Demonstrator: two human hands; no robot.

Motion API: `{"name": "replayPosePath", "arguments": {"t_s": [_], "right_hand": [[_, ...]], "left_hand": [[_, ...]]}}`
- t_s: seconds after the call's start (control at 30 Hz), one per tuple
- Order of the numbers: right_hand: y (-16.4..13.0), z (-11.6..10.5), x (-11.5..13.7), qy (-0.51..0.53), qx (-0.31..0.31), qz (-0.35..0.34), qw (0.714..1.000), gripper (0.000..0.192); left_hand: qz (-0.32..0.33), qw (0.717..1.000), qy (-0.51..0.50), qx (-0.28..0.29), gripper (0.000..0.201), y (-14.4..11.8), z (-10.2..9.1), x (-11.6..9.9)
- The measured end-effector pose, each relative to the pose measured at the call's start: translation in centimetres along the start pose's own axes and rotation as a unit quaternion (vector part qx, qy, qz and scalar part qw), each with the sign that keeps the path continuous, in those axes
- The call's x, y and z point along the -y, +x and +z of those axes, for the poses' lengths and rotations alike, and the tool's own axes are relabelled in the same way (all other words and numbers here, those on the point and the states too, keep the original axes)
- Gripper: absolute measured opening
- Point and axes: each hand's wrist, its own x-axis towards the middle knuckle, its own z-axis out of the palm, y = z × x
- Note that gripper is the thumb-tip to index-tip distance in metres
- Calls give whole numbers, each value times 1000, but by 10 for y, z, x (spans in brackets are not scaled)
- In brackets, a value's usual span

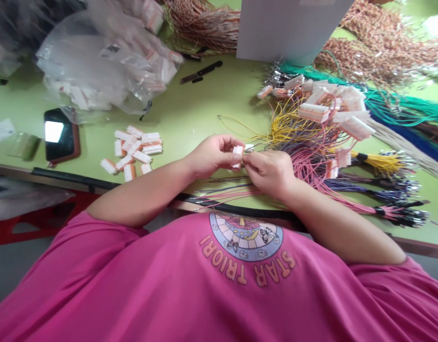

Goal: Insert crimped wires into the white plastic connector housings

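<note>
Fingers of the left hand point(214, 154) grip 1 white-and-orange connector point(237, 154), and the right hand point(270, 171) pinches right beside it, its hold too small to tell!

Held connector point(237, 151): white with orange. Loose connectors point(135, 145), left: white and orange. Wires, right: yellow bundle point(281, 126), pink bundle point(304, 164); farther, green strands point(400, 104) and blue strands point(418, 142). Far twisted wires point(211, 28): mottled orange and white. Tabletop point(176, 123): pale yellow-green. Phone point(60, 135), left: black; case point(76, 140) brownish. Shirt point(151, 285), near: magenta, multicoloured round print point(240, 232), orange lettering point(242, 274).
</note>
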Motion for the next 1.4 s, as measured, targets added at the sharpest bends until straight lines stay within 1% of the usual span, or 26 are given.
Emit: {"name": "replayPosePath", "arguments": {"t_s": [0.1, 0.17, 0.23, 0.3, 0.33, 0.37, 0.4, 0.47, 0.5, 0.53, 0.57, 0.6, 0.67, 0.73, 0.8, 0.87, 1.0, 1.1, 1.13, 1.2, 1.27, 1.3, 1.33, 1.37, 1.4], "right_hand": [[3, -1, -4, -4, 24, 9, 1000, 33], [5, -8, -9, 6, 44, 1, 999, 31], [5, -21, -12, 10, 42, -25, 999, 29], [2, -36, -11, -11, 15, -62, 998, 29], [0, -43, -8, -24, 15, -87, 996, 29], [-2, -48, -3, -31, 40, -118, 992, 28], [-4, -51, 2, -32, 93, -151, 984, 26], [-9, -51, 15, -28, 243, -198, 949, 22], [-10, -48, 21, -32, 308, -205, 928, 20], [-11, -43, 25, -40, 351, -206, 913, 19], [-12, -38, 28, -49, 374, -203, 904, 19], [-11, -34, 29, -54, 382, -201, 900, 19], [-10, -29, 26, -38, 375, -206, 903, 19], [-8, -31, 20, -2, 351, -199, 915, 18], [-5, -37, 13, 27, 329, -168, 929, 16], [-2, -44, 7, 41, 327, -139, 934, 15], [2, -53, 5, 54, 341, -117, 931, 15], [2, -55, 15, 94, 340, -97, 931, 15], [1, -56, 21, 128, 339, -104, 926, 18], [-2, -56, 34, 224, 332, -158, 902, 24], [-5, -56, 45, 316, 308, -235, 866, 21], [-6, -55, 47, 346, 288, -262, 854, 20], [-7, -54, 46, 363, 259, -266, 855, 22], [-7, -51, 42, 362, 221, -242, 873, 24], [-7, -48, 36, 346, 174, -193, 902, 26]], "left_hand": [[14, 1000, 17, -3, 56, 1, 1, 0], [33, 999, 34, -4, 53, 1, -1, -2], [55, 997, 59, -15, 49, 2, -3, -4], [75, 993, 85, -42, 43, 4, -7, -7], [83, 991, 94, -56, 40, 5, -9, -7], [86, 989, 99, -66, 38, 6, -10, -8], [85, 989, 100, -70, 37, 6, -11, -8], [77, 990, 92, -68, 35, 7, -11, -9], [72, 992, 84, -64, 35, 7, -11, -9], [67, 993, 75, -62, 34, 7, -10, -9], [64, 994, 66, -60, 34, 7, -10, -9], [61, 995, 58, -59, 34, 7, -9, -9], [59, 996, 49, -56, 34, 6, -9, -10], [55, 996, 47, -49, 35, 5, -9, -10], [49, 997, 49, -38, 37, 5, -10, -11], [42, 997, 50, -30, 39, 4, -10, -11], [40, 998, 46, -26, 45, 4, -10, -11], [42, 998, 39, -22, 47, 4, -10, -11], [42, 998, 33, -19, 47, 3, -10, -10], [40, 999, 16, -14, 47, 2, -9, -10], [34, 999, -6, -10, 46, 1, -7, -10], [32, 999, -16, -9, 46, 0, -6, -10], [30, 999, -25, -7, 46, 0, -5, -11], [28, 999, -31, -6, 46, 0, -5, -10], [28, 999, -35, -3, 46, 0, -4, -10]]}}
